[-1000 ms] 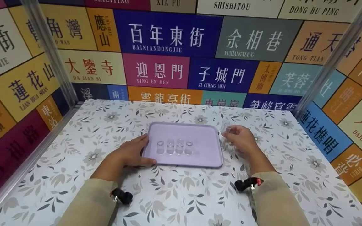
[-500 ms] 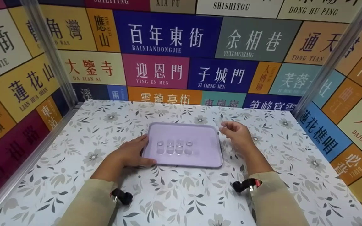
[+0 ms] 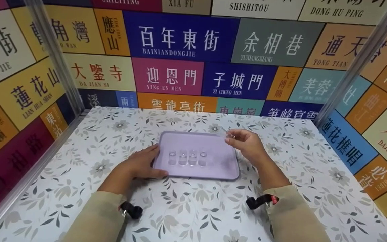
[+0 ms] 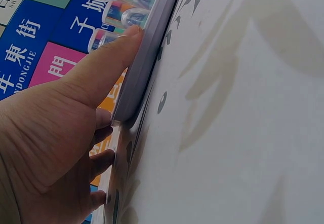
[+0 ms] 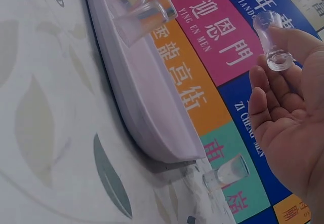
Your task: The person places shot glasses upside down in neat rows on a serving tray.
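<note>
A lilac tray (image 3: 220, 164) lies on the table, bearing a row of several small clear glasses (image 3: 192, 158) left of its middle. My left hand (image 3: 142, 163) holds the tray's near left corner, the thumb along the front rim and the other fingers by the left side. Its thumb (image 4: 109, 62) shows against the rim in the left wrist view. My right hand (image 3: 247, 144) pinches a small clear shot glass (image 5: 271, 41) with a thick base, tilted, above the tray's far right corner. Another clear glass (image 5: 229, 173) stands beyond the tray's end in the right wrist view.
The table (image 3: 193, 211) has a white leaf-and-flower cover. Behind it rises a wall of coloured signs (image 3: 180, 37), with clear upright posts (image 3: 351, 64) at both back corners.
My right hand has moved left with the shot glass, from beside the tray to over its far right corner. The left hand and the row of glasses stay where they were.
</note>
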Demonstrator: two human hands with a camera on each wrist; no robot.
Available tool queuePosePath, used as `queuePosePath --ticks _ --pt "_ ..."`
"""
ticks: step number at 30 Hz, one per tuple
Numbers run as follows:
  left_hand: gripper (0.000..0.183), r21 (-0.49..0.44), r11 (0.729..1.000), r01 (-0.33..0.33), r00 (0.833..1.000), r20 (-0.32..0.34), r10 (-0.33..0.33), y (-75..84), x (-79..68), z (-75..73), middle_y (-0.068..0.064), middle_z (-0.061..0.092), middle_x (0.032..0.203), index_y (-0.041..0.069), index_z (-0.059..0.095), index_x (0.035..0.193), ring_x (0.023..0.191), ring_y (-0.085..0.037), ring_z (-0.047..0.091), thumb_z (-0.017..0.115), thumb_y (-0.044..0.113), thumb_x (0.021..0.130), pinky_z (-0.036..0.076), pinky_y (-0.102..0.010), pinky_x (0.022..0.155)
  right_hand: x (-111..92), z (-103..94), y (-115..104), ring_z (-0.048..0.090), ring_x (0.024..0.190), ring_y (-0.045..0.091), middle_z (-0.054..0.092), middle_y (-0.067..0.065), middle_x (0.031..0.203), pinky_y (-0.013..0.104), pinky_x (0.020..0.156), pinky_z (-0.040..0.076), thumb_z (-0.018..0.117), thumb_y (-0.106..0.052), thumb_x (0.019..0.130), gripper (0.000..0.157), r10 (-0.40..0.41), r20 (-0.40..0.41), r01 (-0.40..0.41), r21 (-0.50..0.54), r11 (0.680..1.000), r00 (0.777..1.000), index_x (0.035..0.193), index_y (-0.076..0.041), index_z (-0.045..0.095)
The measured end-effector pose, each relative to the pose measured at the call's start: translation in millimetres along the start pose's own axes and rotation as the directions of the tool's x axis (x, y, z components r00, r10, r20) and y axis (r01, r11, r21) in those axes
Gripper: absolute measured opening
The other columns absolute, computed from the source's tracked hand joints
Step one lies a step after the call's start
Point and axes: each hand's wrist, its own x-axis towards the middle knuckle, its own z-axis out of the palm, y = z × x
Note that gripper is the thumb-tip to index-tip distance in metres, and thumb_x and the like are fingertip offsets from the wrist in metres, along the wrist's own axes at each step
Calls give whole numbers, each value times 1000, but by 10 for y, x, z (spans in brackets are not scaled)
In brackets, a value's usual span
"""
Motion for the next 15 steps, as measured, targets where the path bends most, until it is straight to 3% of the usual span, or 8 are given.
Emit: queuePosePath --ticks 8,15 --pt "130 -2 1000 -6 1000 -4 6 -3 -5 0 4 9 183 22 15 174 168 -41 13 78 82 77 14 -68 134 -21 50 -42 66 104 14 73 -2 111 21 87 60 87 -38 91 50 -13 6 13 -14 1000 1000 132 -11 75" --pt "130 15 1000 -22 1000 -7 22 4 -3 -7 1 12 183 20 18 173 169 -39 15 78 82 77 17 -66 135 -34 76 -65 68 107 11 72 -1 113 20 92 61 86 -32 94 50 -50 -1 50 48 998 999 135 -8 73"
